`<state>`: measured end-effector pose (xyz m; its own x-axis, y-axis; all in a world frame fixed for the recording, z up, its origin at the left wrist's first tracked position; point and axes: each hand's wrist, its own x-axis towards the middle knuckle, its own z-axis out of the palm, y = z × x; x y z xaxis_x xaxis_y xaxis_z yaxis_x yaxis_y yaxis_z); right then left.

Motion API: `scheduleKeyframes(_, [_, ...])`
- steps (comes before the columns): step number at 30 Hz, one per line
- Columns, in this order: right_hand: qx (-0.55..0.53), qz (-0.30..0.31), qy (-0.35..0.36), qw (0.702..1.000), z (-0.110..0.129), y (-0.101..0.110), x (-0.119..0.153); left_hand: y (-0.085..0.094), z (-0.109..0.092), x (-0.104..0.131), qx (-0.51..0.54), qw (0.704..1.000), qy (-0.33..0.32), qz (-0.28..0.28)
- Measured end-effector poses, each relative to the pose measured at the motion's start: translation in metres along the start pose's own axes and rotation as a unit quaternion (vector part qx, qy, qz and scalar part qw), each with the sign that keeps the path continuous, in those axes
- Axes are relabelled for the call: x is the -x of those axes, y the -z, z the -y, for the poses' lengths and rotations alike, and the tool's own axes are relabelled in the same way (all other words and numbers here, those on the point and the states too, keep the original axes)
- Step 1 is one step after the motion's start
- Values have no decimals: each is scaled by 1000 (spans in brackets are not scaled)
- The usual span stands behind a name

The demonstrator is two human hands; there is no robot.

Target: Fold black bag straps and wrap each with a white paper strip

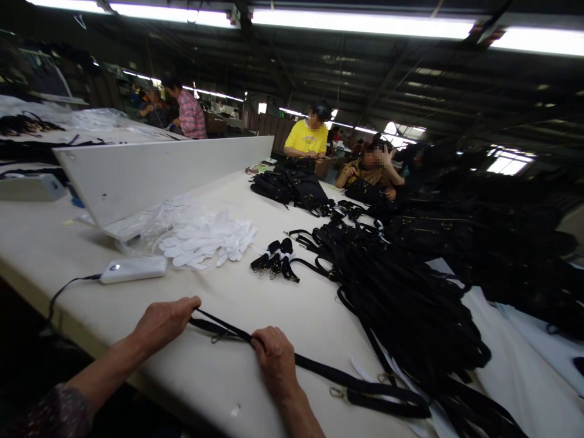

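Observation:
A black strap [319,368] with metal clips runs across the near part of the white table. Its left end is pinched in my left hand [166,319], just above the tabletop. My right hand [276,356] grips the same strap further along, fingers curled round it. Between the hands the strap lies doubled, with a metal clip [220,336] hanging from it. Another metal clip [337,393] rests to the right of my right hand. A large pile of black straps [396,292] lies to the right, and a few bundled straps [275,258] sit ahead of my hands.
A white power bank [134,269] with a black cable lies left, near white paper strips [210,240] and clear plastic. A white board [173,173] stands behind them. Black bags [292,188] lie further back. A person in yellow [306,139] and other people are across the table.

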<state>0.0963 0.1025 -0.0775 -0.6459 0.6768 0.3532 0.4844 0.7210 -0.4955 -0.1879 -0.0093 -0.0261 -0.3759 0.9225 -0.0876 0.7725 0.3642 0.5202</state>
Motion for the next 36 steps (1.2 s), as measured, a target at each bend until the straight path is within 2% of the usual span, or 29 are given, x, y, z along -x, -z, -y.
scheduleKeyframes(3, [1, 1, 3, 1000, 0, -1, 0, -2, 9, -7, -21, 999, 26, 35])
scheduleKeyframes(6, [-4, 4, -3, 1000, -1, -2, 0, 8, 21, -17, -9, 996, 26, 86])
scheduleKeyframes(7, [-5, 4, -6, 1000, -1, -3, 0, 13, 24, -18, -10, 997, 20, 80])
scheduleKeyframes(10, [-5, 3, -14, 1000, -1, -3, 0, 19, 23, -14, -31, 999, -12, 11])
scheduleKeyframes(12, [-4, 1, -14, 1000, 0, -3, 0, 8, 11, -3, -43, 996, -67, -27])
scheduleKeyframes(16, [3, 0, -11, 1000, 2, 0, 0, -39, -25, 19, -91, 964, -243, -65])
scheduleKeyframes(18, [8, 2, -9, 1000, 3, 1, 0, -56, -39, 21, -118, 953, -269, -75])
scheduleKeyframes(20, [10, 3, -6, 1000, 3, 2, 0, -60, -42, 18, -140, 950, -269, -79])
scheduleKeyframes(22, [10, 1, -2, 1000, 2, 2, 1, -51, -33, 13, -156, 946, -275, -71])
scheduleKeyframes(25, [7, 0, 5, 1000, 0, 1, 1, -26, -5, 11, -162, 946, -279, -35])
scheduleKeyframes(29, [0, 2, 7, 1000, -2, -1, 0, 4, 32, 12, -154, 960, -232, 22])
scheduleKeyframes(32, [1, 6, 6, 1000, -2, -2, -1, 14, 40, 10, -156, 963, -217, 46])
scheduleKeyframes(36, [4, 11, 3, 1000, -1, -1, 0, 14, 40, 8, -144, 961, -231, 42])
